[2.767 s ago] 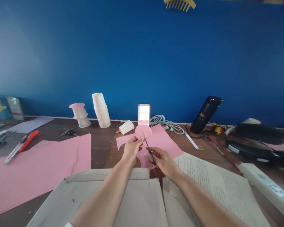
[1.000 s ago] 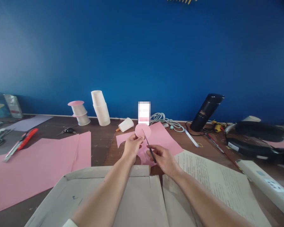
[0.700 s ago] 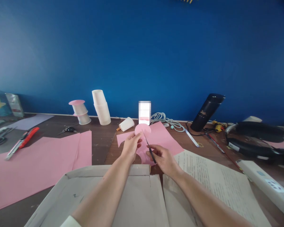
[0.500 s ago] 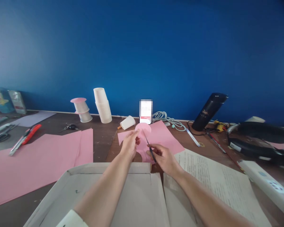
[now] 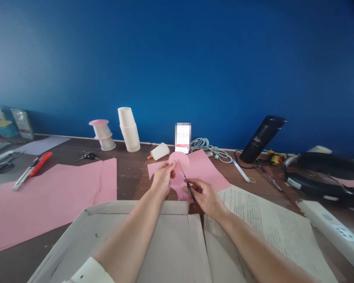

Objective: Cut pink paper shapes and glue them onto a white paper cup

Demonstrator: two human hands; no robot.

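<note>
My left hand (image 5: 164,175) pinches the lower left edge of a round pink paper disc (image 5: 181,158), held up above the table. In my right hand (image 5: 205,195) is a pair of scissors with dark handles (image 5: 189,190); the fingers are closed round them. The scissors' blades reach up and to the left, onto the disc's lower part. Whether they are parted is too small to tell. Beneath both hands lies a cut pink sheet (image 5: 206,169), with a curved cut-out at its near edge.
Stacked white paper cups (image 5: 129,131) and pink-topped cups (image 5: 102,135) stand near the wall; another cup (image 5: 160,151) lies tipped. A utility knife (image 5: 32,171) rests on pink sheets (image 5: 61,192). At right are a black bottle (image 5: 262,139), cables, headgear (image 5: 318,181) and a power strip (image 5: 333,228).
The view has shifted very slightly. Both hands, the disc and the scissors keep nearly the same places, with the blades still at the disc.
</note>
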